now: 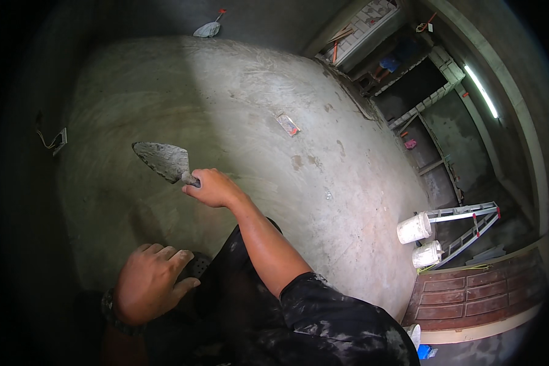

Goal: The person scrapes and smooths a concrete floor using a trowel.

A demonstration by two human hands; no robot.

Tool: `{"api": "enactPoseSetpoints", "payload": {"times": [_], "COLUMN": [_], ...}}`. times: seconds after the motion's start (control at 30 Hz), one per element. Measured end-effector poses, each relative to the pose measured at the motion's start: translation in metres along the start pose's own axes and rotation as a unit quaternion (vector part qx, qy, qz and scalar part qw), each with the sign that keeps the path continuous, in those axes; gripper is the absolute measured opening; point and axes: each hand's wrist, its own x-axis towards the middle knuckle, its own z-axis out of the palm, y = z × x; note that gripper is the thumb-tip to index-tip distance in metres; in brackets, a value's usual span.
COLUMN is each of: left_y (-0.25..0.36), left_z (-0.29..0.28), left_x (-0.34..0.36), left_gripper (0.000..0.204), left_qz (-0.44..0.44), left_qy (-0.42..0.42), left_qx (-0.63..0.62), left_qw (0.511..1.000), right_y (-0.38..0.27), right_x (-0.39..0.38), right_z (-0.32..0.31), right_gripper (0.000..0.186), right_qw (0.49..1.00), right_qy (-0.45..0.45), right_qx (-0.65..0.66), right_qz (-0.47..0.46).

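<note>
The right hand (212,188) is wrapped tight around the handle of one trowel (163,161). The trowel's flat pointed blade has grey cement stuck on it, and it sits low over the smooth wet cement floor (250,122). The point faces away from the hand, toward the dark left side of the floor.

The left hand (147,282) holds nothing. It is spread out, palm down, and rests on something dark, maybe a knee or a shoe, just below the trowel. I cannot tell which.

To smooth the floor well, I think the blade should lie almost flat, with one edge lifted just a tiny bit, and slide in long soft strokes. Pressing too hard could leave lines in the wet cement. The left hand can stay put to keep the body steady.

Now let us count. There is one trowel in the hand. There is one more small tool with a red handle (208,27) far beyond the trowel, at the floor's far edge. One small flat thing (287,124) lies on the floor to the right of the trowel. Two white buckets (414,227) stand far to the right, beside one ladder (470,222) that lies tipped over. One long lamp (482,91) glows above them.
</note>
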Motion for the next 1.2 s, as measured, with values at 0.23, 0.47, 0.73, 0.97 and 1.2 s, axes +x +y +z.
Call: {"api": "enactPoseSetpoints", "payload": {"times": [0.23, 0.47, 0.73, 0.97, 1.2], "left_y": [-0.0001, 0.0004, 0.0014, 0.0015, 0.0029], "left_z": [-0.0019, -0.0030, -0.0049, -0.0043, -0.0041], "left_x": [0.0011, 0.0020, 0.0044, 0.0050, 0.0067], "left_gripper": [0.041, 0.041, 0.042, 0.042, 0.042], "left_qz": [-0.001, -0.001, 0.004, 0.010, 0.008], "left_qy": [-0.002, 0.000, 0.000, 0.005, 0.003], "left_qx": [0.000, -0.002, 0.001, 0.002, 0.005], "left_qw": [1.000, 1.000, 1.000, 1.000, 1.000], "right_y": [-0.0003, -0.0005, -0.0001, -0.0003, -0.0001], "right_x": [0.0006, 0.0013, 0.0027, 0.0021, 0.0011], "right_z": [-0.0013, -0.0023, -0.0040, -0.0060, -0.0080], "right_gripper": [0.045, 0.045, 0.045, 0.045, 0.046], "right_qw": [1.000, 1.000, 1.000, 1.000, 1.000], "right_qy": [-0.003, -0.003, -0.009, -0.012, -0.003], "right_qx": [-0.002, -0.002, -0.002, 0.000, -0.010], "right_qz": [-0.001, -0.003, -0.005, -0.003, -0.014]}}
